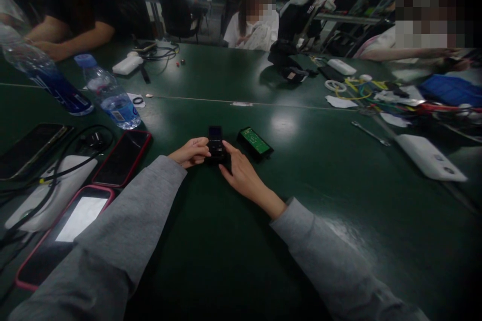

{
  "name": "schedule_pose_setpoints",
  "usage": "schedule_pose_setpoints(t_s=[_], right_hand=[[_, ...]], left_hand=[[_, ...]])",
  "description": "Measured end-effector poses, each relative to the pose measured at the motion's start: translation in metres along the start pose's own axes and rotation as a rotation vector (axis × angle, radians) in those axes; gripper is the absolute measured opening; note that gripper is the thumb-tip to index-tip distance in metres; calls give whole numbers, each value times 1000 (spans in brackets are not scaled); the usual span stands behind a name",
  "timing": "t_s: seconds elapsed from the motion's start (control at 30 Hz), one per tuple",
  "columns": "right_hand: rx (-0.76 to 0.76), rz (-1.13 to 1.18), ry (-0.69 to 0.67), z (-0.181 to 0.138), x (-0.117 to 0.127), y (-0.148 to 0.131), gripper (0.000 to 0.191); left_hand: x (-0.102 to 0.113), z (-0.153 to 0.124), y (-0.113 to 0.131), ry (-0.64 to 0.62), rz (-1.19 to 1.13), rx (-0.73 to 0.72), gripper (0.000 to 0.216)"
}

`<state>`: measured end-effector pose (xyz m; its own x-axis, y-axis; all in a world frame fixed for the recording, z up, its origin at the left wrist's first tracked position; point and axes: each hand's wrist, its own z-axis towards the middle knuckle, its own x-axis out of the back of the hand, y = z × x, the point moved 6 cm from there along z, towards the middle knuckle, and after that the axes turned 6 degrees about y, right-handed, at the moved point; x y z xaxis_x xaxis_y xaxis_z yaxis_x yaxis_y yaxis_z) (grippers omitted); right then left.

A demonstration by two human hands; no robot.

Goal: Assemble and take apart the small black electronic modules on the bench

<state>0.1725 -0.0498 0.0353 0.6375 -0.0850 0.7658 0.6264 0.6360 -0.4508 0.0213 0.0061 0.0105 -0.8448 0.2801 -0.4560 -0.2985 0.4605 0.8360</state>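
A small black device with a little screen at its far end lies on the dark green table. My left hand is curled against its left side, fingers closed on it. On the other side, my right hand grips its near end with thumb and fingers. Just to the right lies a green circuit board in a black shell, untouched.
Two water bottles stand at the left. Phones, a white power bank and cables lie at the near left. Another white power bank, a wrench and coloured wires lie at the right. Other people sit along the far side.
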Motion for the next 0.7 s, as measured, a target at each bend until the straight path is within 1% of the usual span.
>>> schedule_pose_setpoints(t_s=[0.23, 0.43, 0.7], right_hand=[[-14, -24, -41, 0, -3, 1, 73], [-25, -20, -42, 1, -4, 3, 70], [-34, -48, -54, 3, -3, 1, 69]], left_hand=[[-1, 0, 0, -11, 10, -11, 53], [1, 0, 0, 21, 19, 0, 56], [1, 1, -1, -5, 40, 0, 58]])
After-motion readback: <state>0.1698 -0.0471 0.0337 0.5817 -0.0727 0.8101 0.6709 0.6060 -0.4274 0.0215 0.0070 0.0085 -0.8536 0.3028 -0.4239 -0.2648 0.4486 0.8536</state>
